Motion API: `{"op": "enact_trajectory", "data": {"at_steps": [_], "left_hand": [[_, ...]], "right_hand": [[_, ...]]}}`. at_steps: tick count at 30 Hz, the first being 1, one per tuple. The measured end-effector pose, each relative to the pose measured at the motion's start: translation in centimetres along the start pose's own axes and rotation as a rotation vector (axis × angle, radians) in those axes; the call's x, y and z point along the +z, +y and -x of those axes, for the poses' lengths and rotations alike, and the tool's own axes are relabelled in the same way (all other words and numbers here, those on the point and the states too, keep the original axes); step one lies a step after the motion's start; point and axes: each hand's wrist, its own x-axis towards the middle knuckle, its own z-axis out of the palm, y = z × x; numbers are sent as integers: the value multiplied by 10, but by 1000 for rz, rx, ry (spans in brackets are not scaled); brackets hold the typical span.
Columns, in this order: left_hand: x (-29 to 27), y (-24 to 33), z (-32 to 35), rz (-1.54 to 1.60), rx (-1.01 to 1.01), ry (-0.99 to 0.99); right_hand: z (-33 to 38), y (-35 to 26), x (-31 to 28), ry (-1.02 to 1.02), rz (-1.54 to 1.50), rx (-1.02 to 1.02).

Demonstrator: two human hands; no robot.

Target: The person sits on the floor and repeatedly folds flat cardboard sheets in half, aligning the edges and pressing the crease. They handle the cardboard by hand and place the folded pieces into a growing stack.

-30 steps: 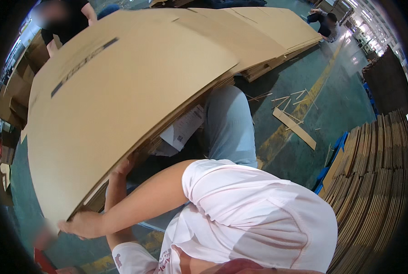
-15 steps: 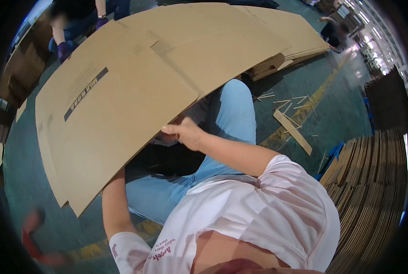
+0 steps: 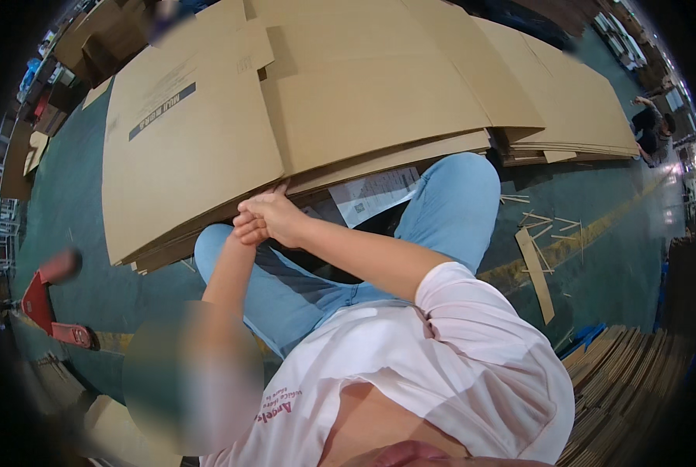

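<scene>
A large flat brown cardboard sheet [image 3: 208,163] with a dark printed bar lies on a stack of cardboard over my legs. At its near edge my right hand [image 3: 274,218] is closed, fingers curled, and overlaps my left hand [image 3: 248,226]. My left hand is mostly hidden behind it, so what its fingers do does not show. Fingertips touch the edge of the cardboard just above. Whether my right fingers hold my left wrist or something else cannot be made out. A printed paper sheet [image 3: 375,194] hangs below the stack, beside my raised right knee.
More flat cardboard [image 3: 573,117] extends at the far right, with a person [image 3: 653,128] beside it. Cardboard strips [image 3: 536,276] lie on the green floor. A tall cardboard stack [image 3: 628,389] stands near right. A red pallet truck [image 3: 40,307] sits at left.
The near edge of the large cardboard sheet has dropped onto the stack. My right hand has moved left to my left hand, which has come out from under the sheet. The view has shifted.
</scene>
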Motion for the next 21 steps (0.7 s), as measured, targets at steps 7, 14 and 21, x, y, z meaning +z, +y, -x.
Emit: {"op": "enact_trajectory", "data": {"at_steps": [7,14,21], "left_hand": [[-14,38,26,-45,73,24],[-42,32,32,-12,312,325],[-65,-2,-19,-204,220,103]], "right_hand": [[81,-163,-108,679,1220,-581],[207,-299,-424,1941,506,-472],[229,-285,-518,1289,-118,-507]]}}
